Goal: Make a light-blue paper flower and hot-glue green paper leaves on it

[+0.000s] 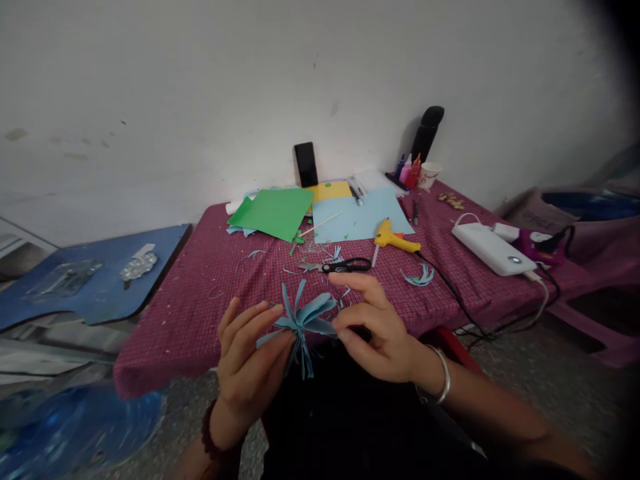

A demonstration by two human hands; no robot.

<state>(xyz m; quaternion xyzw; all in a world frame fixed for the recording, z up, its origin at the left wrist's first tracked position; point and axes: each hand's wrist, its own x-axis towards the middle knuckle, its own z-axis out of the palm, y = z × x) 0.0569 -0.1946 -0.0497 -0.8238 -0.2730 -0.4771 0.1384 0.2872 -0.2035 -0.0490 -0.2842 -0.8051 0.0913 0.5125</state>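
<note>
A light blue paper flower (pixel 301 321) with several narrow petals fanning out from its centre is held up between my hands, just over the table's front edge. My left hand (pixel 255 360) pinches it near the centre between thumb and fingers. The thumb and index finger of my right hand (pixel 377 330) close on the tip of a petal at the right side. Beyond the flower lie black-handled scissors (pixel 347 265), among thin blue and green paper scraps. A yellow glue gun (pixel 395 238) rests to their right, a glue stick at its nozzle.
Green paper (pixel 277 210) and light blue paper (pixel 357 217) lie at the back, near a phone (pixel 306 165) leaning on the wall. At right sit a white power bank (pixel 493 248), cables, small bottles (pixel 413 173) and a paper cup (pixel 429 175). A blue board (pixel 100 267) stands left.
</note>
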